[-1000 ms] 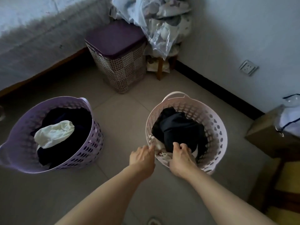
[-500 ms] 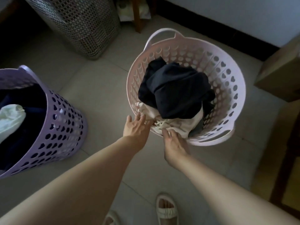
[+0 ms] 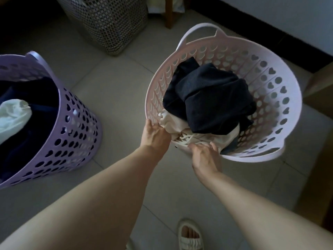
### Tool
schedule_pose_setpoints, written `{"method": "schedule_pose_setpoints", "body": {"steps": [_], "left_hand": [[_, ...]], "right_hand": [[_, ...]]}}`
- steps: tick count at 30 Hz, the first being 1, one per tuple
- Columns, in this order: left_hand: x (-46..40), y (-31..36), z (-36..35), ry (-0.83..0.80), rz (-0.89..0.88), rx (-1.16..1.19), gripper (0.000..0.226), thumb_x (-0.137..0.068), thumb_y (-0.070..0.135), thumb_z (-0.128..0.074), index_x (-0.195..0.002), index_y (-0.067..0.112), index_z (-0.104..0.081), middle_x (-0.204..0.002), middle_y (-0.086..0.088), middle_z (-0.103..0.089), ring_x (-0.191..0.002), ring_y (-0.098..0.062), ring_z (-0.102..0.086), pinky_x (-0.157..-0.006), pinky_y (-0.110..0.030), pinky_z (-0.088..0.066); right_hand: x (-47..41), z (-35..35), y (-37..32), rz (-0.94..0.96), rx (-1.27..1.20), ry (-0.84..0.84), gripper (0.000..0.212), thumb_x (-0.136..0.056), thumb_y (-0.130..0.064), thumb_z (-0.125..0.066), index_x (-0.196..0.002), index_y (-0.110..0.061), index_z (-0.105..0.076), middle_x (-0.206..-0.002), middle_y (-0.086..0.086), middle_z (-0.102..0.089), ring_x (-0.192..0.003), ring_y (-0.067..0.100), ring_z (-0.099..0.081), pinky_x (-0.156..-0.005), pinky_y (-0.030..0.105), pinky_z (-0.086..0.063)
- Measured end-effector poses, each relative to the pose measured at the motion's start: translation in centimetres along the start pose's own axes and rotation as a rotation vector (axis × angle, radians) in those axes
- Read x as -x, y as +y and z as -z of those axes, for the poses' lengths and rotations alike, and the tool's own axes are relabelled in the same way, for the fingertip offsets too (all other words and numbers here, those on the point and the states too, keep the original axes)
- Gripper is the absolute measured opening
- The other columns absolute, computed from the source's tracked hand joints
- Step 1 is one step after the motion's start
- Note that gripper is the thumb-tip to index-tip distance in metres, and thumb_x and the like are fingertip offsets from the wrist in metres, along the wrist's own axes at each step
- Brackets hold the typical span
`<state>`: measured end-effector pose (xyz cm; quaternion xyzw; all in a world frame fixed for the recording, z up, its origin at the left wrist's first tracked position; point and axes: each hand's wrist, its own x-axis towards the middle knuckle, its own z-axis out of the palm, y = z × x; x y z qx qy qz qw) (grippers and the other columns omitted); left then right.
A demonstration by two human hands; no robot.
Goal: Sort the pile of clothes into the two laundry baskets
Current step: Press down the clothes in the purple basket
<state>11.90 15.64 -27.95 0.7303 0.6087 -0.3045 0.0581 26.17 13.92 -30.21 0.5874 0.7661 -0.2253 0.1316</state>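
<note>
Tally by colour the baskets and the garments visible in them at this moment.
Baskets:
Purple perforated plastic basket: 1
Pale pink perforated plastic basket: 1
Grey mesh hamper: 1

Garments showing:
Dark navy: 2, one per basket
Cream drawstring garment, gripped by the left hand and right hand: 1
White cloth: 1

Total: 7

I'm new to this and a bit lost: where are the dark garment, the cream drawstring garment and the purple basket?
dark garment (image 3: 212, 98), head view, middle of its folded top.
cream drawstring garment (image 3: 173, 125), head view, bare cloth beside the left hand.
purple basket (image 3: 75, 134), head view, its perforated outer wall.
</note>
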Motion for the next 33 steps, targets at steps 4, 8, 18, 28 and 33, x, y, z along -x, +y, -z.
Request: {"method": "schedule_pose_setpoints", "body": {"steps": [4,8,18,28,33], "left_hand": [[1.8,-2.3,-1.5,-0.025,0.048,0.032,0.033,-0.096,0.012,-0.043,-0.126,0.014,-0.056,-0.128,-0.006,-0.059,-0.120,-0.026,-0.054,-0.105,-0.040,-0.032],[4.1,-5.1,-3.7,-0.110,0.085,0.089,0.030,-0.095,0.008,-0.043,-0.116,0.016,-0.063,-0.116,-0.002,-0.065,-0.109,-0.024,-0.061,-0.075,-0.031,-0.039],[7.8,-8.1,-6.8,-0.195,0.163,0.177,0.033,-0.095,0.011,-0.041,-0.123,0.020,-0.057,-0.120,-0.003,-0.065,-0.116,-0.024,-0.056,-0.096,-0.035,-0.033],[12.2,-9.0,-5.2,-0.165,0.251,0.446,0.064,-0.091,0.035,-0.052,-0.147,0.026,-0.022,-0.149,-0.004,-0.028,-0.138,-0.023,-0.026,-0.104,-0.041,-0.028],[17.0,-10.1,-0.5,-0.108,0.345,0.536,0.070,-0.092,0.037,-0.050,-0.151,0.027,-0.012,-0.157,-0.001,-0.017,-0.143,-0.021,-0.018,-0.107,-0.043,-0.025]], "right_hand": [[-0.2,-0.3,-2.9,0.047,0.009,-0.056,0.038,-0.094,-0.008,-0.035,-0.123,-0.022,-0.056,-0.125,0.003,-0.061,-0.123,0.022,-0.046,-0.113,0.032,-0.016],[-0.4,-0.7,-6.7,0.115,0.044,-0.096,0.040,-0.096,-0.008,-0.032,-0.123,-0.024,-0.055,-0.125,0.003,-0.061,-0.122,0.022,-0.045,-0.118,0.033,-0.013],[-0.3,-1.2,-11.6,0.210,0.133,-0.144,0.039,-0.100,-0.015,-0.029,-0.130,-0.020,-0.054,-0.133,0.004,-0.054,-0.128,0.023,-0.038,-0.118,0.032,-0.013],[2.6,2.9,-13.3,0.324,0.172,-0.133,0.065,-0.084,-0.023,-0.059,-0.142,-0.019,-0.029,-0.146,0.008,-0.030,-0.138,0.028,-0.022,-0.114,0.039,-0.019],[5.5,8.2,-14.5,0.340,0.180,-0.173,0.079,-0.085,-0.026,-0.059,-0.149,-0.021,-0.014,-0.158,0.007,-0.005,-0.147,0.028,-0.001,-0.119,0.043,-0.002]]}}
